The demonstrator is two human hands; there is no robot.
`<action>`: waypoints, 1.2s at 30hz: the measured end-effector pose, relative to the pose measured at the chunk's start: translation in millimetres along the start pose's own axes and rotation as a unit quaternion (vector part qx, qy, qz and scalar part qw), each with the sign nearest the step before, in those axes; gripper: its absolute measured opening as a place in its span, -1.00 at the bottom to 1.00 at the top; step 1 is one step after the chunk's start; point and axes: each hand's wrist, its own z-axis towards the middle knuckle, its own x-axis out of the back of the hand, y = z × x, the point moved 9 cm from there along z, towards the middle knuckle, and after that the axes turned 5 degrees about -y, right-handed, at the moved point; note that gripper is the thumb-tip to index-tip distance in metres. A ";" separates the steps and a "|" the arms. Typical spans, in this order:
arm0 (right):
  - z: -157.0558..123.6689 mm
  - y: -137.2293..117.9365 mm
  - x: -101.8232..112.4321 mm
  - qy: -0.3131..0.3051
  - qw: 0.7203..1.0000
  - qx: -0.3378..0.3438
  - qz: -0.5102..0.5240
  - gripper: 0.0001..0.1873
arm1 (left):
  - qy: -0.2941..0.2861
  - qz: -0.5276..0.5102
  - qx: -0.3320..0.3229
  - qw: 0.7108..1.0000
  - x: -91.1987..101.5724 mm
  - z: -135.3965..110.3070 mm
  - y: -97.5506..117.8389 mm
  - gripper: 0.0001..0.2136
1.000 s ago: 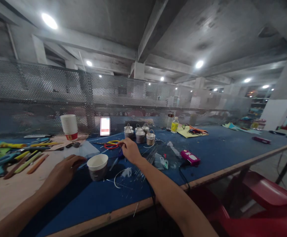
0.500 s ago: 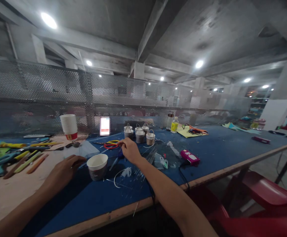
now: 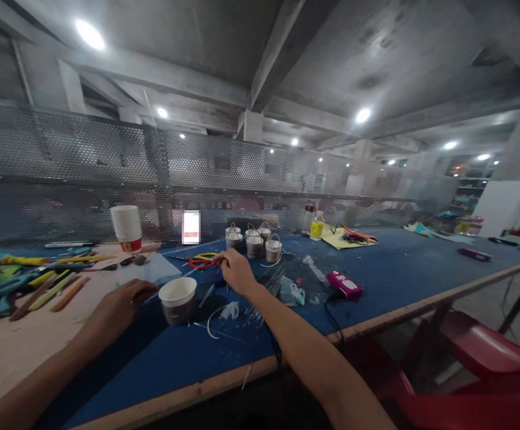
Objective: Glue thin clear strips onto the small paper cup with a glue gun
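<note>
A white paper cup (image 3: 178,304) with a grey-brown band stands upright on the blue tabletop. Just left of it is my left hand (image 3: 123,304), fingers bent and drawn together; whatever they hold is hidden. Beyond the cup, my right hand (image 3: 236,272) is closed beside scissors (image 3: 202,261) with red and yellow handles, and I cannot make out what its fingertips grip. A dark blue item (image 3: 218,277) lies under that hand. Behind it stand several small cups with handles (image 3: 255,243). A curved white strip (image 3: 211,325) lies near crumpled clear plastic (image 3: 230,310).
A stack of paper cups (image 3: 126,227) stands back left, near clay tools (image 3: 69,292) and teal scissors (image 3: 0,298). Thin clear strands (image 3: 264,298) spread right of my right wrist, with a magenta corded device (image 3: 345,285) beyond. Red chairs (image 3: 479,346) flank the table edge.
</note>
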 end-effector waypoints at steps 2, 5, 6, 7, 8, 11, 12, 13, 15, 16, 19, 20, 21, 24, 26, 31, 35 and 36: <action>0.2 -0.6 -0.1 -0.001 1.000 0.000 0.000 -0.60 | 0.003 -0.004 -0.004 1.000 0.0 0.3 -0.2 -0.62; 0.3 -1.6 0.1 0.000 1.000 0.003 -0.003 -0.61 | 0.001 -0.004 -0.004 1.000 -1.5 0.8 -1.6 -0.61; 0.3 -1.8 0.0 0.000 1.000 0.004 -0.004 -0.61 | -0.001 -0.001 -0.003 1.000 -2.4 0.9 -2.5 -0.61; 0.2 -1.8 -0.1 0.000 1.000 0.004 -0.004 -0.61 | -0.003 0.000 -0.003 1.000 -3.2 0.9 -3.3 -0.60; 0.1 -1.6 -0.2 -0.001 1.000 0.003 -0.005 -0.61 | -0.005 0.001 -0.003 1.000 -3.8 0.8 -3.8 -0.60; -0.1 -0.8 -0.3 -0.002 1.000 -0.003 -0.003 -0.60 | -0.007 0.001 -0.004 1.000 -4.2 0.3 -3.8 -0.60; -0.1 -0.7 -0.3 -0.002 1.000 -0.005 -0.004 -0.59 | -0.006 0.000 -0.004 1.000 -3.7 0.1 -3.1 -0.61; -0.2 -0.8 -0.1 -0.002 1.000 -0.006 -0.004 -0.59 | -0.005 -0.001 -0.003 1.000 -3.2 -0.1 -2.5 -0.61; -0.2 -1.3 0.2 -0.001 1.000 -0.006 -0.005 -0.59 | -0.004 -0.001 -0.002 1.000 -2.1 -0.3 -1.2 -0.61; -0.2 -1.5 0.4 -0.001 1.000 -0.006 -0.005 -0.59 | -0.004 0.000 -0.002 1.000 -1.8 -0.4 -0.6 -0.61; -0.1 -1.0 0.3 0.000 1.000 -0.004 -0.003 -0.60 | -0.004 0.001 -0.002 1.000 -1.8 -0.5 -0.2 -0.61; -0.1 -0.5 0.0 0.000 1.000 -0.005 -0.003 -0.60 | -0.003 -0.002 -0.004 1.000 -1.8 -0.5 -0.1 -0.61; 0.0 0.0 -0.3 0.000 1.000 -0.005 -0.003 -0.59 | -0.002 -0.003 -0.006 1.000 -1.8 -0.4 0.0 -0.62; 0.1 0.8 -1.3 0.000 1.000 -0.001 -0.003 -0.59 | -0.003 -0.004 -0.007 1.000 -2.4 -0.1 -0.7 -0.61; 0.1 0.8 -1.6 -0.001 1.000 0.001 -0.006 -0.59 | -0.008 -0.003 -0.004 1.000 -3.3 0.1 -1.7 -0.61; -0.1 -0.5 -0.9 -0.003 1.000 0.005 -0.020 -0.60 | -0.018 -0.003 0.019 1.000 -6.5 -0.2 -6.9 -0.57; -1.5 0.5 -2.0 -0.003 0.999 0.003 -0.046 -0.56 | -0.024 -0.012 0.043 0.999 -9.5 -1.5 -11.3 -0.45; -2.1 1.4 -3.5 -0.009 0.998 0.000 -0.057 -0.54 | -0.025 -0.011 0.041 0.999 -10.1 -1.8 -10.8 -0.43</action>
